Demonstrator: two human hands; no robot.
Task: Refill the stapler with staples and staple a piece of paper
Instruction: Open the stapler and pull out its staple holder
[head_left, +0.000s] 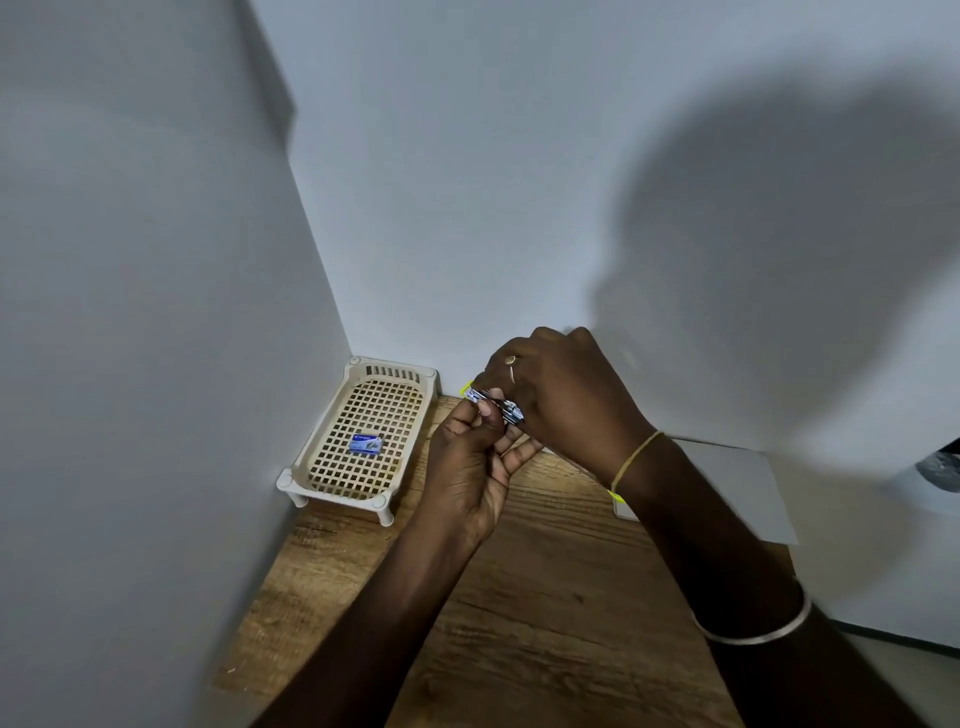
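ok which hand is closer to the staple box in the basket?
Left. The left hand is just right of the staple box, beside the basket; the right hand is farther right. Both hold the stapler.

One wide head cam looks fwd & down, close on desk (550, 613) corner.

The stapler (496, 404) is mostly buried between the left hand (467, 467) and right hand (561, 400) — just a shiny sliver shows, can't tell if it's open. Print on the little box (366, 445) in the basket (395, 371) is too tiny to read. Dark thing (943, 467) at the right edge — cut off.
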